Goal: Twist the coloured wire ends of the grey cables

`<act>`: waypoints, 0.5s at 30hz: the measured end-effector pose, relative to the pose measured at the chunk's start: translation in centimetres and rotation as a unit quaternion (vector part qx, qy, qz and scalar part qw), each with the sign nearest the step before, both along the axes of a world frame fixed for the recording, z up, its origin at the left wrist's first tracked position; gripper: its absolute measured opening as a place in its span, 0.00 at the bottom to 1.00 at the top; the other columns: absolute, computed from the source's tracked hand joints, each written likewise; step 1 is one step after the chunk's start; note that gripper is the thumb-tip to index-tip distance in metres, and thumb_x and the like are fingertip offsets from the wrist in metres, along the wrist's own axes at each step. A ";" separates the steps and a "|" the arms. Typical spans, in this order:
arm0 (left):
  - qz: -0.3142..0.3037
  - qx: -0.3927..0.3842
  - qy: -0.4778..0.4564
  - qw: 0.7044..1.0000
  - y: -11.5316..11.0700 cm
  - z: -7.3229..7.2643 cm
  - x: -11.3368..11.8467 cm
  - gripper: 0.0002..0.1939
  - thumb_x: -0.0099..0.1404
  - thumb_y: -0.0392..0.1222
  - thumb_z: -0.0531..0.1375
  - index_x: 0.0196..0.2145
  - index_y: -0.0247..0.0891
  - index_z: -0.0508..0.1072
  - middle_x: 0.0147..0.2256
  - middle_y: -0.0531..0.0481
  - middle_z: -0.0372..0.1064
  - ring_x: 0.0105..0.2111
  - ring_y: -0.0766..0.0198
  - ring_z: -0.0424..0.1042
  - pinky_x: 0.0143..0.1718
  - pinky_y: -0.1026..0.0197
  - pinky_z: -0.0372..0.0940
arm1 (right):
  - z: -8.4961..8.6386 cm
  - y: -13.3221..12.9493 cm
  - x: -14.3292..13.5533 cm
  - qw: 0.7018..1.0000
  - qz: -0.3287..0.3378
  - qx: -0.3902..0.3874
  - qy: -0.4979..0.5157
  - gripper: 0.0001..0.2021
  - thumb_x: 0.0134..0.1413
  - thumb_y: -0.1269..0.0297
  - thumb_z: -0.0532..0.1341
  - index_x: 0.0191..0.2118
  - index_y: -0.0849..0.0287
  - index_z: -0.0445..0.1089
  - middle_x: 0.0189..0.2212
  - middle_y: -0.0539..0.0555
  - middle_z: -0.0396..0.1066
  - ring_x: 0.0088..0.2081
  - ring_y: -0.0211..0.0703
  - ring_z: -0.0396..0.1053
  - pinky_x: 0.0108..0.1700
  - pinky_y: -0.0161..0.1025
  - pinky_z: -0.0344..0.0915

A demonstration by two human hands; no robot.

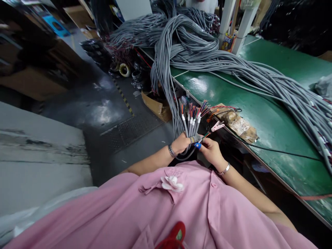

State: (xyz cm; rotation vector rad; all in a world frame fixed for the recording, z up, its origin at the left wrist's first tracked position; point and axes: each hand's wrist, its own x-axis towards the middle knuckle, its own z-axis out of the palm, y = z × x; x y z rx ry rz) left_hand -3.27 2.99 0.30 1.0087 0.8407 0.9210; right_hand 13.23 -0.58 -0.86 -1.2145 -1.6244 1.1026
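Note:
My left hand (181, 142) is closed around several grey cables (191, 128) whose stripped ends point upward, with coloured wires fanning out above white collars. A grey and yellow covering wraps its fingers, close to my right hand. My right hand (213, 151) is closed in a pinch at the end of one cable, where green and orange wires (206, 135) stick out. Something blue (197, 145) sits at its thumb tip; whether it is a finger cover or tape I cannot make out. Just above this hand is a pale pink clip (217, 126) at the table edge.
A thick heap of grey cables (186, 45) runs across the green table (269, 128) and hangs over its edge. A tape-wrapped block (240, 124) and a black cord (280, 151) lie near the edge. Below stands an open cardboard box (157, 107). A pale cabinet (41, 145) is at left.

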 end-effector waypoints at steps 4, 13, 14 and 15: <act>0.020 0.026 0.036 0.999 -0.6 -0.6 1.3 0.15 0.52 0.48 0.68 0.26 0.32 0.73 0.23 0.51 0.69 0.23 0.69 0.68 0.27 0.64 0.65 | 0.3 -0.6 0.7 0.993 0.018 -0.099 0.060 0.16 0.51 0.50 0.63 0.31 0.59 0.70 0.24 0.51 0.69 0.25 0.39 0.67 0.28 0.37 0.68; 0.012 0.016 0.103 0.994 -1.4 -0.3 1.2 0.17 0.54 0.51 0.65 0.28 0.31 0.72 0.24 0.49 0.70 0.18 0.71 0.66 0.19 0.67 0.60 | 1.5 0.0 2.1 0.971 -0.042 -0.170 0.160 0.17 0.49 0.50 0.64 0.36 0.61 0.69 0.28 0.53 0.72 0.26 0.36 0.70 0.27 0.34 0.69; 0.002 0.012 0.105 0.994 -1.4 -0.3 1.2 0.18 0.54 0.52 0.65 0.28 0.31 0.73 0.25 0.48 0.71 0.18 0.70 0.66 0.19 0.67 0.61 | 1.4 0.2 2.1 0.972 -0.050 -0.167 0.157 0.17 0.49 0.50 0.64 0.35 0.60 0.69 0.26 0.52 0.71 0.24 0.35 0.68 0.26 0.34 0.68; -0.011 0.004 0.109 0.994 -1.5 -0.3 1.1 0.18 0.54 0.52 0.65 0.28 0.31 0.73 0.25 0.47 0.71 0.18 0.70 0.67 0.19 0.67 0.61 | 1.3 0.4 2.1 0.973 -0.057 -0.164 0.153 0.16 0.47 0.51 0.65 0.34 0.60 0.69 0.23 0.50 0.70 0.23 0.34 0.66 0.24 0.33 0.66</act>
